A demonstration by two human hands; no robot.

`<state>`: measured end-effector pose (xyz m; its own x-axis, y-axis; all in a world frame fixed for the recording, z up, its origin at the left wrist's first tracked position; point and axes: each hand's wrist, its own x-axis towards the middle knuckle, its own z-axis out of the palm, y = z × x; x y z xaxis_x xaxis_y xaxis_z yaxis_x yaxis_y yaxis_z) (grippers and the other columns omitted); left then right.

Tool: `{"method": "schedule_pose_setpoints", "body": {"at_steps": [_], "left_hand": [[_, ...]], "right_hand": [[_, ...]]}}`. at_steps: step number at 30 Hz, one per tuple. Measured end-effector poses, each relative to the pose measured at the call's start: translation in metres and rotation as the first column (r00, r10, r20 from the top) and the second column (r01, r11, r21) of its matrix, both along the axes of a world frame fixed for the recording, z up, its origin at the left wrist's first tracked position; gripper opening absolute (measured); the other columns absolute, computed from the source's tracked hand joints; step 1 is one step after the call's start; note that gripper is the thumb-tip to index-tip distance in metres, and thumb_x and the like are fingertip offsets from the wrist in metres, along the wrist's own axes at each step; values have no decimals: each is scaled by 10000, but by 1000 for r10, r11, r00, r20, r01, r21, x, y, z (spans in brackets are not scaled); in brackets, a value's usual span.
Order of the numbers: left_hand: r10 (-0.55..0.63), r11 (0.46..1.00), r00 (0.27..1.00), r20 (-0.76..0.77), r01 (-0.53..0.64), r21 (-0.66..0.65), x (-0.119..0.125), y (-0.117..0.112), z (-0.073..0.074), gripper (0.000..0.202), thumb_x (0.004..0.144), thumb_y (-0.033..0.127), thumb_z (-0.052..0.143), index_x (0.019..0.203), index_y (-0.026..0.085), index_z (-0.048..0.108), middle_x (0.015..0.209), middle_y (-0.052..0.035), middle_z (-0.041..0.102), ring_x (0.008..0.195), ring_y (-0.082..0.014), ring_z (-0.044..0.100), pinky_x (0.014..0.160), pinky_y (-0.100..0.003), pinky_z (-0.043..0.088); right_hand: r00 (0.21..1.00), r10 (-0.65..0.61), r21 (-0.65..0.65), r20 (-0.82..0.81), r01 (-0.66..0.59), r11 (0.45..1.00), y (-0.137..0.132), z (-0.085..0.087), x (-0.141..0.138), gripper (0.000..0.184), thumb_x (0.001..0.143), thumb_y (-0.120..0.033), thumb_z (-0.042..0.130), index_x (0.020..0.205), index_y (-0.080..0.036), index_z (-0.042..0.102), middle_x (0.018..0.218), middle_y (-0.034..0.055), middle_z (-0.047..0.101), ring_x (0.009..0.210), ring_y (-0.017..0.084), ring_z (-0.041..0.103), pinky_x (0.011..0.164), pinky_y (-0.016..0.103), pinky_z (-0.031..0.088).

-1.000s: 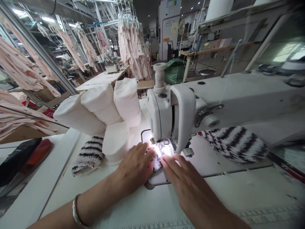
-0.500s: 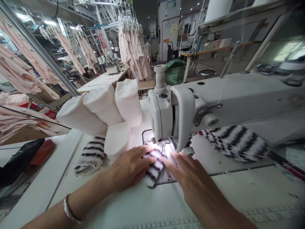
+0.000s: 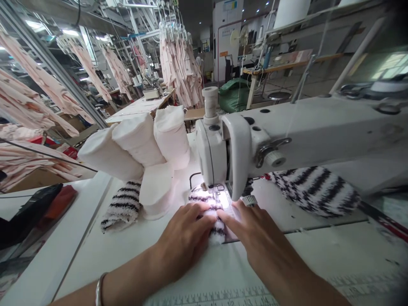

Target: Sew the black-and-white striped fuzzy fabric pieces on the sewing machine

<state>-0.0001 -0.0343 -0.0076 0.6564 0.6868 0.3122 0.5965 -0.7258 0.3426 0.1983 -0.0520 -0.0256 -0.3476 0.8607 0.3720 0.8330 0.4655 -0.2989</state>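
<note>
The left hand (image 3: 183, 242) and right hand (image 3: 264, 238) covered most of the striped fabric (image 3: 204, 196), and glare washed out the presser foot (image 3: 219, 191) beneath the sewing machine head (image 3: 213, 153). The left forearm (image 3: 127, 287), with its bracelet (image 3: 100, 295), and the right forearm (image 3: 302, 282) ran off the bottom edge, where the ruler (image 3: 210, 298) was also cut off and its small numbers were hard to read. The sewing machine's arm (image 3: 334, 127) was cut off at the right edge, and the upper right corner was blurred.
</note>
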Motion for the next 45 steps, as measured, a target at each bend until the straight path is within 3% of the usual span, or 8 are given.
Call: {"method": "schedule_pose_setpoints", "body": {"at_steps": [4, 6, 9, 16, 29, 33, 37, 45], "left_hand": [[96, 995, 994, -56, -93, 45, 9, -3, -2, 327, 875, 80, 453, 1181, 180, 512, 1176, -122, 532, 1028, -253, 520, 821, -451, 500], [68, 997, 997, -42, -66, 43, 9, 0, 3, 281, 879, 94, 471, 1141, 179, 531, 1141, -112, 550, 1019, -242, 530, 828, -435, 502], [-12, 1000, 1000, 21, 12, 21, 6, 4, 11, 183, 868, 169, 561, 1051, 174, 554, 1072, -92, 584, 984, -220, 561, 814, -389, 515], [3, 999, 1000, 16, -4, 51, 4, 3, 7, 92, 899, 125, 506, 930, 181, 572, 1062, -72, 616, 927, -195, 597, 761, -361, 524], [-96, 994, 994, 43, 93, 53, -2, -4, 7, 174, 885, 100, 550, 1028, 182, 603, 1037, -65, 654, 998, -196, 597, 850, -347, 530], [-88, 995, 995, 52, 86, 42, 1, -4, 6, 178, 893, 96, 533, 1041, 169, 599, 1024, -73, 655, 1005, -202, 595, 850, -345, 534], [-85, 996, 996, 20, 84, 37, 3, 5, 8, 183, 917, 115, 489, 1052, 172, 599, 1036, -74, 656, 971, -200, 607, 824, -353, 540], [-25, 986, 1000, -11, 27, 166, -1, 29, 1, 205, 935, 148, 443, 1058, 180, 603, 904, -58, 662, 804, -177, 634, 677, -306, 552]], "right_hand": [[999, 34, 60, 20, -35, 998, 7, 10, 4, 504, 724, 41, 327, 992, -263, 628, 858, 56, 546, 765, 196, 508, 587, 301, 408], [998, 29, 86, 50, -33, 996, 2, 9, 7, 571, 719, 54, 305, 1097, -256, 598, 966, 83, 553, 832, 216, 522, 610, 327, 436], [999, 2, 46, 35, -4, 999, -14, -1, 16, 711, 703, 89, 279, 1290, -267, 466, 1173, 106, 497, 1023, 239, 496, 763, 413, 468], [997, -64, 17, -51, 65, 998, -36, -24, 28, 641, 779, 65, 280, 1270, -298, 476, 1258, 75, 462, 1144, 214, 441, 865, 407, 414], [995, -91, 143, 37, 85, 986, -47, -17, -1, 669, 741, 65, 303, 1310, -239, 484, 1272, 119, 487, 1194, 251, 442, 848, 373, 434], [984, -101, 168, 145, 76, 983, -42, -19, -8, 575, 759, 31, 335, 1248, -200, 531, 1259, 144, 511, 1203, 283, 448, 830, 389, 450], [990, -127, 174, 57, 115, 978, -27, -17, -12, 489, 773, 1, 342, 1138, -209, 592, 1219, 123, 548, 1204, 283, 455, 821, 412, 445], [991, -79, 127, 112, 64, 990, 0, 0, -10, 442, 781, -25, 398, 1094, -247, 619, 993, 73, 615, 1003, 280, 571, 660, 390, 442]]}}
